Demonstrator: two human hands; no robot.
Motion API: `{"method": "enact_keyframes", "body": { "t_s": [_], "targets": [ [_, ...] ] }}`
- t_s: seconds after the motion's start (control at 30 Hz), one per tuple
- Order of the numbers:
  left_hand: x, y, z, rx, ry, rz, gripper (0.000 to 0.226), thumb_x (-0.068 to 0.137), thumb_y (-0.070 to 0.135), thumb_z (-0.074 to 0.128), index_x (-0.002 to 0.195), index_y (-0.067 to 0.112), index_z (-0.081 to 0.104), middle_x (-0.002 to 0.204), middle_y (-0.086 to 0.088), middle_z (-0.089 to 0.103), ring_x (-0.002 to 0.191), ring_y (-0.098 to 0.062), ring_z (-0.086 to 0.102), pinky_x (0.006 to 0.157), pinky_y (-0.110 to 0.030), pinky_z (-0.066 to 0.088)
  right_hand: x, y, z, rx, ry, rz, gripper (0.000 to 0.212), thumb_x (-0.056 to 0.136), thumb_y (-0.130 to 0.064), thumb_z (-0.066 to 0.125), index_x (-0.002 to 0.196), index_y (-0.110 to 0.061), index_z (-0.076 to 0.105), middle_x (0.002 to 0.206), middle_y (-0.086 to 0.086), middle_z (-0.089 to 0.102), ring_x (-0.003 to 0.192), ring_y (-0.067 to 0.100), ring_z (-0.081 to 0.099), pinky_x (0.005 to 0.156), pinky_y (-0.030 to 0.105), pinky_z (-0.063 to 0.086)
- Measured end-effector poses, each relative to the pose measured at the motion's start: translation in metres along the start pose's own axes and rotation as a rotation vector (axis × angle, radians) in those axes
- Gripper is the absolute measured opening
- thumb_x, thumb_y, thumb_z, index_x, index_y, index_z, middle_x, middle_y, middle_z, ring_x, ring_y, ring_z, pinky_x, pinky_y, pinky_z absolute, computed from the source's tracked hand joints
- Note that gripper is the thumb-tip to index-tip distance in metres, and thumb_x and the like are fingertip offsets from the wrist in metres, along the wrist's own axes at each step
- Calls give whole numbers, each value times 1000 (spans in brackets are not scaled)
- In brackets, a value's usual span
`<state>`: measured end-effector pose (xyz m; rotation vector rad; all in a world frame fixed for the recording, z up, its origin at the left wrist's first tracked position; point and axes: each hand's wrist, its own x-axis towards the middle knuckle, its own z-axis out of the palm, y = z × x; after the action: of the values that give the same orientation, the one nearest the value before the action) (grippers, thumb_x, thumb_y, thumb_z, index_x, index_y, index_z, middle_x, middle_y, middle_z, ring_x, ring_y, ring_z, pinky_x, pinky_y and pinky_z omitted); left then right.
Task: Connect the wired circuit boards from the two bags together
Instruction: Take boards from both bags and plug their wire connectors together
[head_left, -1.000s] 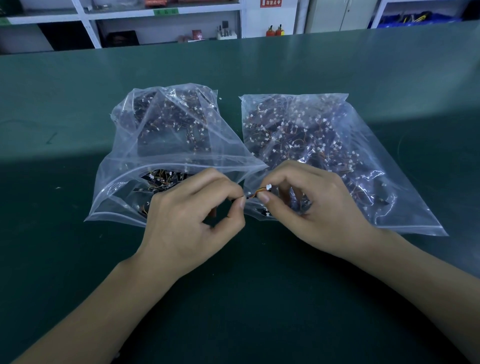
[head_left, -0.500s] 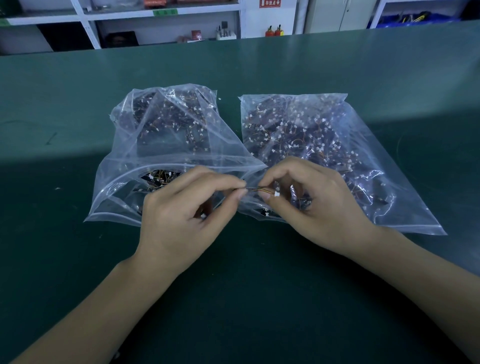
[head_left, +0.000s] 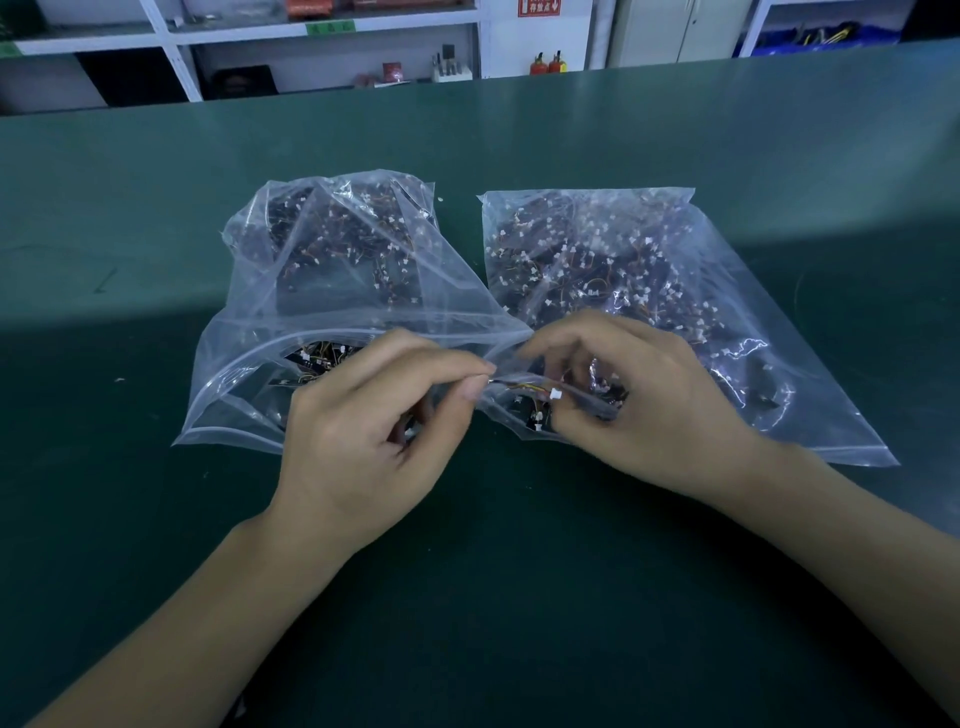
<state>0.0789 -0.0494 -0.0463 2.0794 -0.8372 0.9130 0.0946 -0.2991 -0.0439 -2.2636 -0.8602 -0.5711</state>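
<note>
We work at a green table (head_left: 519, 597) with two clear bags lying side by side, their mouths toward us. The left bag (head_left: 322, 291) gapes open, and dark boards with thin wires show in its mouth. The right bag (head_left: 675, 270) lies flatter and is full of dark boards, orange wires and small white plugs.

Our left hand (head_left: 374, 431) is in front of the left bag's mouth. Its thumb and forefinger pinch one end of a thin wire (head_left: 519, 386). The other fingers are curled toward the palm; we cannot tell what they hold.

Our right hand (head_left: 644, 405) is at the right bag's mouth, fingers curled. Its thumb and fingertips pinch the wire at a white plug (head_left: 555, 395). The wire runs nearly level between the two hands, just above the near corner of the right bag.

Beyond the table stand white shelves (head_left: 322, 31) and two red extinguishers (head_left: 548, 62).
</note>
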Motion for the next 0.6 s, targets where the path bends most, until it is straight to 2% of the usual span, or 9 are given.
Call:
{"method": "enact_keyframes", "body": {
  "t_s": [0.07,0.13,0.27,0.43,0.5,0.6],
  "targets": [
    [0,0,0,23,-44,0,15,105,11,68,99,7,81,88,1,70,71,-12,60,64,-23,46,-1,0,0,33,48,13,35,86,-3,74,116,-20,72,94,-13,65,75,17,63,69,26,52],
    [0,-1,1,76,-80,27,15,104,12,68,98,9,80,86,2,70,71,-12,60,62,-28,49,0,1,0,74,74,27,36,85,5,79,114,-16,73,93,-9,66,74,17,63,71,19,49],
    [2,0,4,182,-65,107,13,102,15,72,96,11,83,86,2,73,74,-17,69,60,-37,56,1,0,0,168,105,31,34,85,9,79,110,-14,74,89,-5,68,73,19,63,71,25,50],
    [3,5,4,277,-51,170,13,98,12,75,87,13,82,81,3,72,68,-18,68,51,-37,54,2,-1,-2,196,125,17,31,86,8,78,110,-12,74,88,-5,68,73,19,63,70,33,52],
    [4,5,6,344,-51,206,18,97,9,74,80,15,79,77,3,69,64,-20,65,48,-37,51,2,-2,-2,184,126,4,32,86,9,78,110,-11,74,88,-4,68,73,18,63,71,31,52],
    [7,7,9,449,-73,248,26,98,9,70,75,18,73,71,3,62,60,-19,58,45,-36,47,1,-4,1,163,115,-31,33,84,12,77,109,-10,74,90,-2,67,74,13,62,73,20,48]
  ]
}}
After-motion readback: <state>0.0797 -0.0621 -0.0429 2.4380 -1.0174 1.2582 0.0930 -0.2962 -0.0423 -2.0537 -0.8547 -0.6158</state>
